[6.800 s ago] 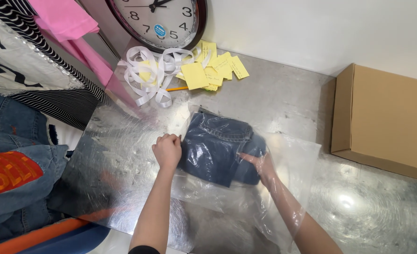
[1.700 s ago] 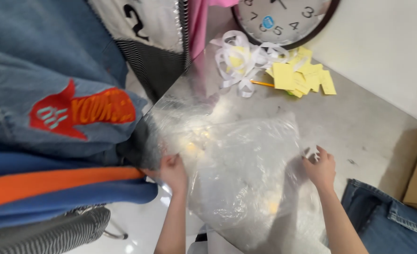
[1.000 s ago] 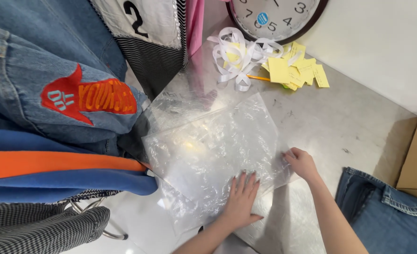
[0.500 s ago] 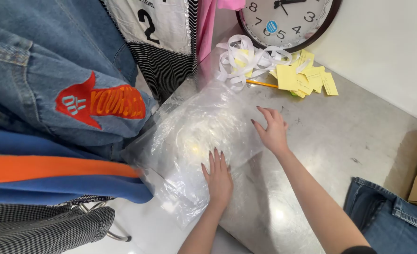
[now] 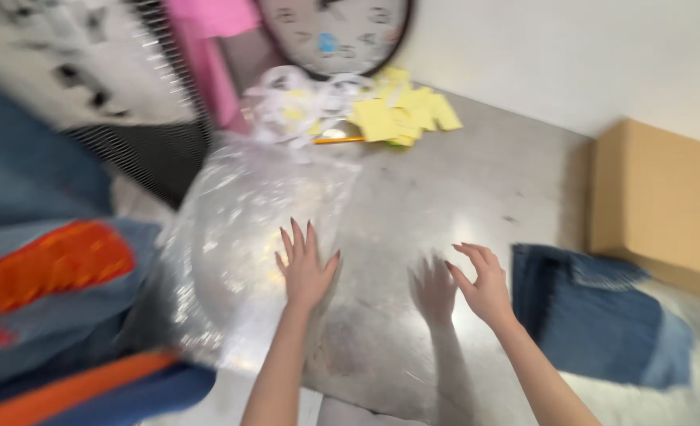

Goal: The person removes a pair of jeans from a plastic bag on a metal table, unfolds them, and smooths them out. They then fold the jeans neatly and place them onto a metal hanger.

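Observation:
My left hand [image 5: 306, 267] lies flat, fingers spread, on the right edge of a clear plastic bag [image 5: 239, 237] spread on the steel table [image 5: 445, 189]. My right hand [image 5: 482, 282] hovers open above the bare table, holding nothing, a little left of the folded blue jeans [image 5: 602, 312]. The picture is blurred by head motion.
A brown cardboard box [image 5: 662, 197] stands at the right. Yellow paper slips [image 5: 401, 117] and white strips [image 5: 299, 102] lie at the back below a wall clock [image 5: 334, 35]. Denim and striped clothes [image 5: 42, 260] hang at the left.
My right hand has left the bag and swung right toward the jeans. My left hand has slid up and right on the bag. The view has turned right, showing the box again.

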